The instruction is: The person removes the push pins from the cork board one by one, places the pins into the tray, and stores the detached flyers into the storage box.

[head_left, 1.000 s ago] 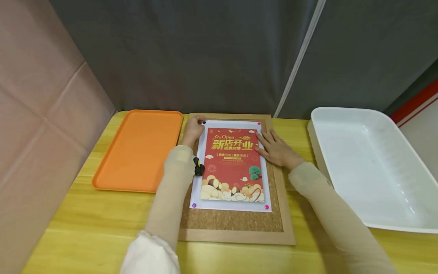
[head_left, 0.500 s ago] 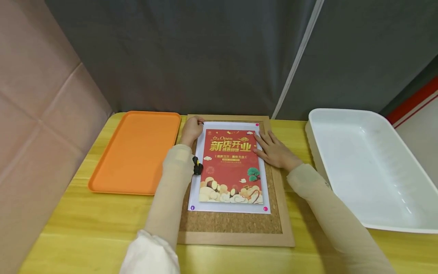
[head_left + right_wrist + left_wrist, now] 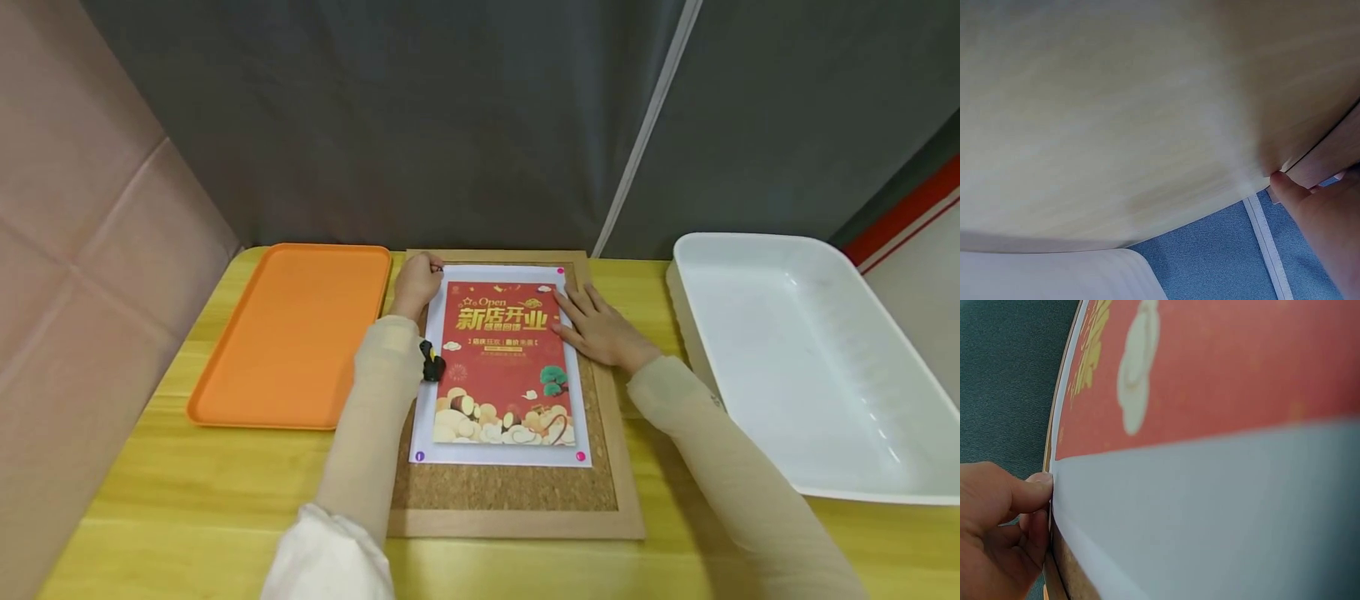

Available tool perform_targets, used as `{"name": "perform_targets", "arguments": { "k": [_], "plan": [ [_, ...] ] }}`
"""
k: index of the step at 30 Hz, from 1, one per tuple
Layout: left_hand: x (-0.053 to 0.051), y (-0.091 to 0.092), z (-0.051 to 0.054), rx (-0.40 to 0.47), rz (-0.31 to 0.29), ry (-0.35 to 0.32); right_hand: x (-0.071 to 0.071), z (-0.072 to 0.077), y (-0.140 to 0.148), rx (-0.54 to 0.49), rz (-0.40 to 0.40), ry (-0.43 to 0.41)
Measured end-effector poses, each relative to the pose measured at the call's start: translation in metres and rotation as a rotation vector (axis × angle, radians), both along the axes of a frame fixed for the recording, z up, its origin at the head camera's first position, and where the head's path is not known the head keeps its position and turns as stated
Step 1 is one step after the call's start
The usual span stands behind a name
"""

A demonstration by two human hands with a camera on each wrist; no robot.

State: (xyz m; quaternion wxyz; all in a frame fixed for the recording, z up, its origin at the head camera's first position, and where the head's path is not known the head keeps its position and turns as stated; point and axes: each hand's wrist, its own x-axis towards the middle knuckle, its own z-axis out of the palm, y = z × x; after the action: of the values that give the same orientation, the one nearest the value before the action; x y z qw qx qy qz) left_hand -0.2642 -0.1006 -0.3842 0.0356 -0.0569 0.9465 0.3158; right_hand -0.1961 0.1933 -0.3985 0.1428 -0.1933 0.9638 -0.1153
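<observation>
A red poster (image 3: 502, 367) with gold lettering lies on a larger white sheet (image 3: 495, 455), over a framed cork board (image 3: 517, 492). At the sheet's top-left corner my left hand (image 3: 416, 287) has its fingers curled, thumb and finger pinching the small black pushpin (image 3: 440, 268), mostly hidden by the fingertips. Pink pushpins mark the top-right (image 3: 560, 271) and bottom-right (image 3: 581, 456) corners; a purple pushpin (image 3: 419, 456) sits at the bottom left. With fingers spread, my right hand (image 3: 603, 332) rests flat over the right edges of poster and sheet, reaching onto the board.
An orange tray (image 3: 292, 333) lies left of the board on the yellow wooden table (image 3: 202, 500). To the right stands a deep white plastic bin (image 3: 817, 367). A dark grey curtain (image 3: 412, 125) hangs behind, and a pinkish padded wall (image 3: 97, 250) rises at left.
The left fingertips now cover most of the black pushpin, which showed beside them a second ago. The right hand keeps its place. The whole view has shifted slightly.
</observation>
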Motion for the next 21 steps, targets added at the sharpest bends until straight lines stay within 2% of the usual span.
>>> {"name": "perform_targets", "arguments": {
  "k": [8,14,21],
  "plan": [
    [0.0000,-0.0009,0.0032,0.034,-0.007,0.013,-0.0009,0.0020,0.0010,0.012,0.008,0.006],
    [0.0026,-0.0034,0.0014,0.077,-0.012,0.003,0.0005,0.0034,-0.0018,0.008,0.004,-0.003],
    [0.0060,-0.0044,0.0023,0.047,-0.012,-0.009,0.0019,0.0026,-0.0034,0.004,-0.003,-0.007]
  ]
}}
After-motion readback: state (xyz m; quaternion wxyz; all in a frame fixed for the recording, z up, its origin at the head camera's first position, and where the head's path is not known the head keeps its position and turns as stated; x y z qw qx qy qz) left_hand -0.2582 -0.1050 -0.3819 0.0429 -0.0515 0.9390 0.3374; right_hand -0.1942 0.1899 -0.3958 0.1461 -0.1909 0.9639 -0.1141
